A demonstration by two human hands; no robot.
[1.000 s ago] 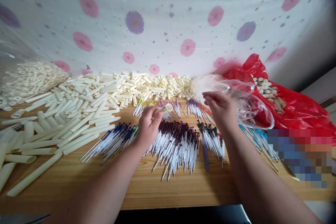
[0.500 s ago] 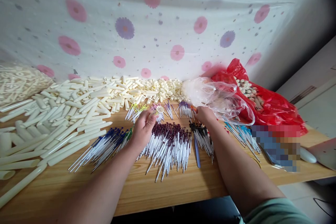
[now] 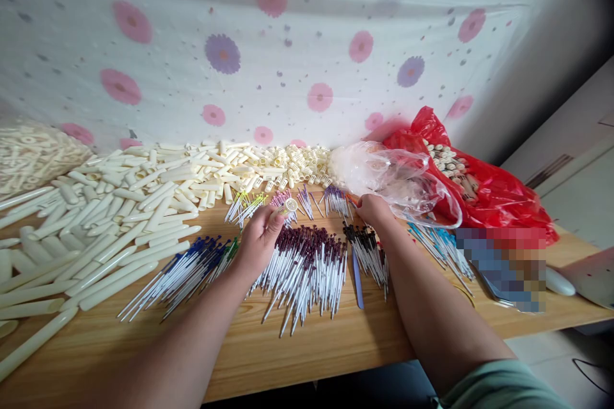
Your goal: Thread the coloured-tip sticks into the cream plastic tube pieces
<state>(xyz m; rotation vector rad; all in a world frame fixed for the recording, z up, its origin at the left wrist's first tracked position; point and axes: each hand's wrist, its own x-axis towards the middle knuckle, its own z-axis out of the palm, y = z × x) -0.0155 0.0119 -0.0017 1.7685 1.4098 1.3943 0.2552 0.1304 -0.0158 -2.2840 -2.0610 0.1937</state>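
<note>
My left hand (image 3: 260,239) is closed around a cream plastic piece with a slotted round end (image 3: 290,205), thumb on top. My right hand (image 3: 374,209) reaches to orange-ended refills (image 3: 352,200) at the back; its fingers are curled, and their tips are hidden. Between my forearms lies a wide bunch of white pen refills with dark maroon ends (image 3: 307,268). Black-ended refills (image 3: 367,252) are spread below my right hand. Blue-ended refills (image 3: 192,265) lie left of my left hand, and pink-ended ones (image 3: 281,197) just behind it.
Cream plastic tubes (image 3: 119,230) cover the table's left side. Slotted cream pieces (image 3: 297,163) are heaped at the back. A clear plastic bag (image 3: 378,169) and a red bag (image 3: 503,198) stand at the right, behind light-blue-ended refills (image 3: 444,243). A blurred flat object (image 3: 503,268) lies beside them.
The view has shifted slightly. Both hands stay nearly in place, the left still around the cream piece and the right at the orange-ended refills.
</note>
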